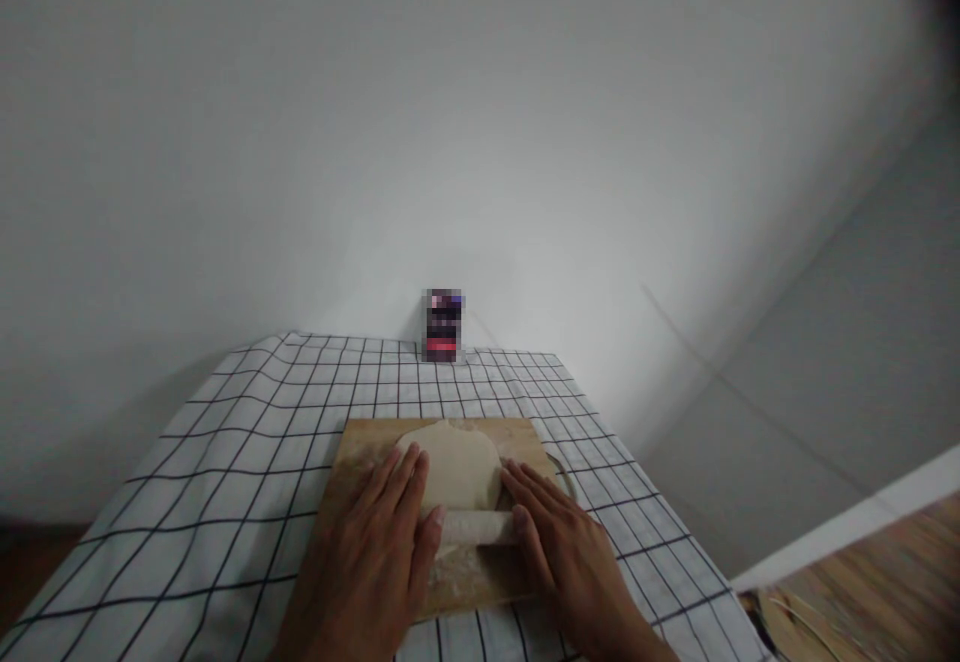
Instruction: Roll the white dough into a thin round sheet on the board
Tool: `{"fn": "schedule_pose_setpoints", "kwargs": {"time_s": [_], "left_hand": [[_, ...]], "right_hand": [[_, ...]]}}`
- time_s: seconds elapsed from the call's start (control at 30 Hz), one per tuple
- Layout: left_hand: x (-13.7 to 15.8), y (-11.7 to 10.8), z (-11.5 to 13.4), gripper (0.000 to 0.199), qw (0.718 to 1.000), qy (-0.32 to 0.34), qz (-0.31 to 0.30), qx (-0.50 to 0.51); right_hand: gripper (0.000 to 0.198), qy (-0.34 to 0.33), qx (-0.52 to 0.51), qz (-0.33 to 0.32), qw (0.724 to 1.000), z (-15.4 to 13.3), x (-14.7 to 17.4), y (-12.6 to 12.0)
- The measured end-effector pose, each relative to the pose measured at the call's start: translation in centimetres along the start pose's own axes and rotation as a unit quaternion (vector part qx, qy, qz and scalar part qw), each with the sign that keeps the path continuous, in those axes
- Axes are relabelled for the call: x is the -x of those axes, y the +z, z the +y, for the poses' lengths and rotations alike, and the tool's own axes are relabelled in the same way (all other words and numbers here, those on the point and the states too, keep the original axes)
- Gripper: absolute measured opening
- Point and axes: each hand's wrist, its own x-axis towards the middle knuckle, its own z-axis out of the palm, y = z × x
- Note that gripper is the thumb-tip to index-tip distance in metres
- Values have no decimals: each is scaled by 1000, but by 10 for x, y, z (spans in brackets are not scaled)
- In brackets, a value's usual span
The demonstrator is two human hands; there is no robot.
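A pale rolling pin (478,528) lies crosswise over the near part of a flat, rounded sheet of dough (459,467). My left hand (379,537) rests over the pin's left end, palm down, with its fingers stretched forward to the dough's left edge. Over the right end, my right hand (559,537) also lies flat, fingertips near the dough's right edge. Both hands hide the ends of the pin. Beneath everything is a wooden board (480,582) with smears of flour on it.
A white tablecloth with dark grid lines (247,442) covers the table. A blurred-out upright object, perhaps a phone (443,326), stands at the far edge against the wall (480,142). Part of a round rim (562,477) shows beside the board's right side. Wooden floor (885,572) appears lower right.
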Motion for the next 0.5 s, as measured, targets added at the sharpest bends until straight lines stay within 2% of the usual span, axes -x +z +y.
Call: {"fn": "schedule_pose_setpoints", "kwargs": {"time_s": [0.13,0.27,0.5], "left_hand": [[-2,0,3,52,1000,-11,-19,-2],[-18,3,-3,49,999,-23,-49,2],[-39,11,-17,41,996,-71,-44,-9]], "right_hand": [[48,1,6,-8,1000,3,-12,1],[49,9,27,-39,999,10,-58,0],[49,-11,44,-132,990,20,-133,9]]}}
